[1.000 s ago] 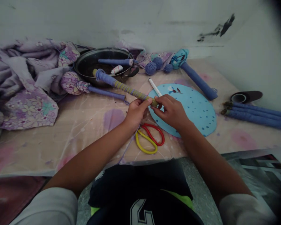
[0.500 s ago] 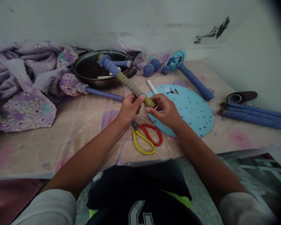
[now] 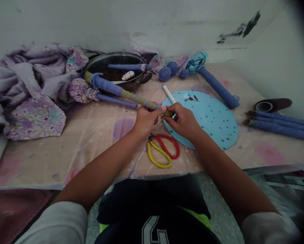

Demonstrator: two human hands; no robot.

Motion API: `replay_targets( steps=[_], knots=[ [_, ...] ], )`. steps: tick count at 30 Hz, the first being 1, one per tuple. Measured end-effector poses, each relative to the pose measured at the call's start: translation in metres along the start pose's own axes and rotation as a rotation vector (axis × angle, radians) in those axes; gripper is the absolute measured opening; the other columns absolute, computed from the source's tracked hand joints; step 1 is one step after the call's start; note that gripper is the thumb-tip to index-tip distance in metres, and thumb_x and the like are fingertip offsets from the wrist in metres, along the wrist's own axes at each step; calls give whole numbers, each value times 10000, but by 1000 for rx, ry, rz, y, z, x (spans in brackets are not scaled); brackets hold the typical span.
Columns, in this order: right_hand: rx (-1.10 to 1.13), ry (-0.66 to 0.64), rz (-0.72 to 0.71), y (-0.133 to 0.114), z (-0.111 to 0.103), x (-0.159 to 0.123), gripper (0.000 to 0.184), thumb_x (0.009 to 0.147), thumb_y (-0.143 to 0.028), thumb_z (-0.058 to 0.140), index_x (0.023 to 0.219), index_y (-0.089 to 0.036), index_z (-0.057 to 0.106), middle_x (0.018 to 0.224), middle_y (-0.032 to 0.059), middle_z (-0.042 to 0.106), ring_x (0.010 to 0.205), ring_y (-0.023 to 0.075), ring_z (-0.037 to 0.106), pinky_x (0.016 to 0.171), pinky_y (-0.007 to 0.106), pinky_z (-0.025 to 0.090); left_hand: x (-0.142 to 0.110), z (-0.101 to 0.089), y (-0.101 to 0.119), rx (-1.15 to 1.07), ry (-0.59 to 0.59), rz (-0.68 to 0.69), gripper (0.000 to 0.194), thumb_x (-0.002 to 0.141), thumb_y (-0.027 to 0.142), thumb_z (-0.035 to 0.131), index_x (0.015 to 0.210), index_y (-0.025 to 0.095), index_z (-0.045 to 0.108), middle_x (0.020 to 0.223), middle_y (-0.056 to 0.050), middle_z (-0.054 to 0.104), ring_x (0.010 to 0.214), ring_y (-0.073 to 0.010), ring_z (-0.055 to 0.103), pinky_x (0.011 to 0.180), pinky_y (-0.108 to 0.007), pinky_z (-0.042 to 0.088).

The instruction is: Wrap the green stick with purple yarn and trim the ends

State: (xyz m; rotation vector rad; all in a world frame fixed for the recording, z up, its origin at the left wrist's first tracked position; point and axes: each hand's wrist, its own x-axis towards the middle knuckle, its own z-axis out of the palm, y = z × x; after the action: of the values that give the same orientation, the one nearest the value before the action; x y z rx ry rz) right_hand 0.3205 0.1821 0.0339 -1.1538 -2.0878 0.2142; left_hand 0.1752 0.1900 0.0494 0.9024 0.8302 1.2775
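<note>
Both hands hold a yellowish stick (image 3: pixel 108 84) wound with blue yarn, dense toward its far end and in spaced turns nearer me. My left hand (image 3: pixel 147 122) is closed around its near part, thumb along the top. The fingers of my right hand (image 3: pixel 183 118) pinch its bare near tip. A thin yarn strand (image 3: pixel 134 166) runs from beneath my left hand down to the table's front edge. Scissors (image 3: pixel 164 165) with one red and one yellow handle lie below the hands, their blades partly hidden. A light-blue oval sheet (image 3: pixel 210 118) with dark dots lies beside and under my right hand.
Behind stand a metal pan (image 3: pixel 101 64), blue yarn balls (image 3: pixel 165 73) and a cloth-headed blue stick (image 3: pixel 218 85). A white marker (image 3: pixel 168 94) touches the sheet. Floral cloth (image 3: pixel 37 115) is heaped left; blue-wrapped sticks (image 3: pixel 281 126) and a dark tube (image 3: pixel 276 104) lie right.
The stick's far end has dropped and swung left, from over the pan to its front left rim. Both hands keep their hold. The whole view has shifted slightly.
</note>
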Motion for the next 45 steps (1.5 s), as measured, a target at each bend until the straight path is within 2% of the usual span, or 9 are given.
replay_targets(
  steps=[6, 11, 18, 24, 31, 34, 40, 42, 45],
  knots=[
    [14, 25, -11, 3, -5, -2, 140, 801, -277, 598, 883, -211, 505, 811, 27, 629, 657, 166, 581, 591, 285, 441, 0, 0, 6, -24, 12, 30, 230, 600, 127, 663, 696, 172, 459, 431, 127, 346, 319, 1, 246, 353, -173, 155],
    [51, 50, 2, 6, -8, -1, 142, 796, -278, 605, 848, -208, 492, 776, 12, 636, 545, 127, 547, 541, 266, 438, 7, -6, 22, 13, 56, 108, 262, 592, 128, 677, 648, 173, 426, 448, 126, 318, 322, 12, 230, 357, -170, 155],
    [104, 79, -14, 16, -11, 0, 181, 790, -325, 621, 887, -208, 522, 836, 30, 657, 622, 151, 600, 566, 279, 479, 7, -10, 36, 13, 61, 182, 243, 567, 106, 661, 676, 172, 453, 460, 123, 343, 324, 10, 231, 355, -169, 157],
    [114, 64, 25, 24, -18, 1, 162, 774, -292, 627, 898, -216, 555, 801, 13, 641, 601, 148, 585, 561, 291, 476, 6, -11, 44, 6, 86, 258, 270, 555, 126, 690, 671, 177, 452, 463, 119, 369, 328, 6, 237, 354, -173, 164],
    [172, 60, 81, 28, -22, 0, 162, 763, -287, 634, 889, -220, 556, 899, 34, 663, 665, 163, 616, 593, 314, 492, 3, -12, 53, 16, 89, 308, 279, 558, 151, 725, 697, 178, 485, 440, 121, 364, 324, 0, 235, 352, -176, 170],
    [238, 49, 139, 27, -21, -3, 189, 754, -299, 655, 897, -222, 560, 864, 25, 657, 632, 154, 610, 581, 318, 499, 2, -13, 52, 13, 72, 306, 308, 556, 179, 755, 706, 179, 487, 449, 120, 369, 326, 2, 235, 349, -175, 170],
    [698, 44, 276, 15, -17, -2, 319, 724, -411, 702, 903, -210, 531, 646, -39, 588, 472, 99, 559, 448, 251, 488, 9, -18, 40, -53, 36, 252, 359, 598, 371, 774, 753, 177, 515, 458, 122, 299, 322, 3, 211, 339, -173, 158],
    [751, 69, 291, 12, -15, 0, 330, 726, -432, 697, 885, -203, 521, 643, -38, 580, 473, 91, 558, 440, 240, 493, 9, -17, 35, -65, 14, 202, 375, 615, 428, 753, 769, 176, 523, 465, 121, 282, 324, 3, 196, 339, -174, 143],
    [715, 141, 279, 13, -12, 0, 336, 704, -416, 717, 878, -213, 513, 708, -29, 571, 531, 95, 570, 447, 236, 513, 5, -13, 27, -73, 10, 118, 379, 649, 467, 719, 811, 179, 533, 467, 122, 239, 327, -6, 193, 343, -176, 134]
  ],
)
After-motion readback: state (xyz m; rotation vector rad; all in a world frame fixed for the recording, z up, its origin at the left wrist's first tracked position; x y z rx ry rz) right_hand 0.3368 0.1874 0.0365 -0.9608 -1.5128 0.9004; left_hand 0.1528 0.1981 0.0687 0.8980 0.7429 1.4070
